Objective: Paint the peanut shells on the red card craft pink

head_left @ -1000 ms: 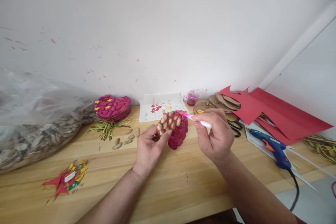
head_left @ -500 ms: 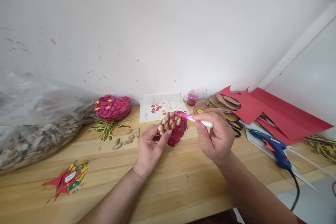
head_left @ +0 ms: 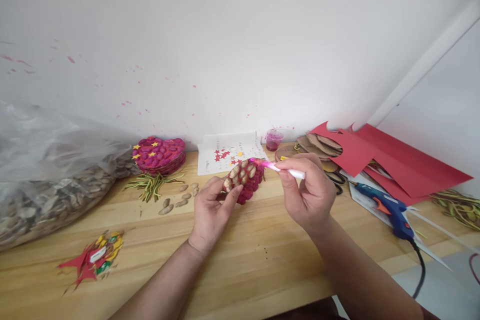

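Note:
My left hand [head_left: 213,207] pinches a peanut-covered craft piece [head_left: 243,175] by its near left edge. Bare tan peanuts cover its upper left, and magenta-painted ones run along its lower right. In my right hand [head_left: 309,190] is a slim white-handled paintbrush [head_left: 294,173], gripped like a pen. Its pink-stained tip meets the far right edge of the piece, or hovers just over it. Several loose peanuts [head_left: 166,209] lie left of my left hand. Behind the piece, a white sheet [head_left: 208,160] carries small red and yellow stars. A clear cup [head_left: 274,139] holds magenta paint.
At left are a plastic bag of peanuts [head_left: 41,205], a stack of magenta pieces [head_left: 161,156], green-yellow strands [head_left: 152,185] and paper scraps [head_left: 86,262]. To the right lie red paper [head_left: 405,160], cardboard pieces [head_left: 324,144], scissors [head_left: 339,178] and a blue glue gun [head_left: 390,210].
The craft piece tilts slightly differently in my left hand, showing less of its magenta lower side. The brush tip stays by its far edge. The whole view has shifted a little.

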A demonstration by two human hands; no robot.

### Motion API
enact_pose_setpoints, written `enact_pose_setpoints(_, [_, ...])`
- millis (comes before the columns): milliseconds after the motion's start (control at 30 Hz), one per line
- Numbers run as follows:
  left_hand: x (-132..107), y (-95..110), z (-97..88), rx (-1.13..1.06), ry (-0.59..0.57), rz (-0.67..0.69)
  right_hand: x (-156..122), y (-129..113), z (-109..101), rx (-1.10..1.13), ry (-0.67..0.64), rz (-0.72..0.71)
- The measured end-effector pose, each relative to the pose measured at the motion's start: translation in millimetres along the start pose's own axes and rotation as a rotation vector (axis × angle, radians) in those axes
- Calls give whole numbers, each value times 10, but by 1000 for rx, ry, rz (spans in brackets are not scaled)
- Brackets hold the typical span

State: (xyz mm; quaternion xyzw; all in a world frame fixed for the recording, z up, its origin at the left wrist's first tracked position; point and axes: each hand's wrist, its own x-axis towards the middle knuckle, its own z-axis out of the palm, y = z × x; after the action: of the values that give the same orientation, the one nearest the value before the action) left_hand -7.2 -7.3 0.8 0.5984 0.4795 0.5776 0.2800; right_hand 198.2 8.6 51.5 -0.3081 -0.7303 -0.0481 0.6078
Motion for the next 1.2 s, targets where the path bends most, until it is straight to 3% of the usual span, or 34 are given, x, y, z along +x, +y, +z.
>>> enact_pose_setpoints(667, [16,-41,10,-133,19,-93,-9,31,-1,78,56,95])
enact_pose_setpoints(1200, [10,-48,26,-153,22,-111,-6,1,-1,48,32,56])
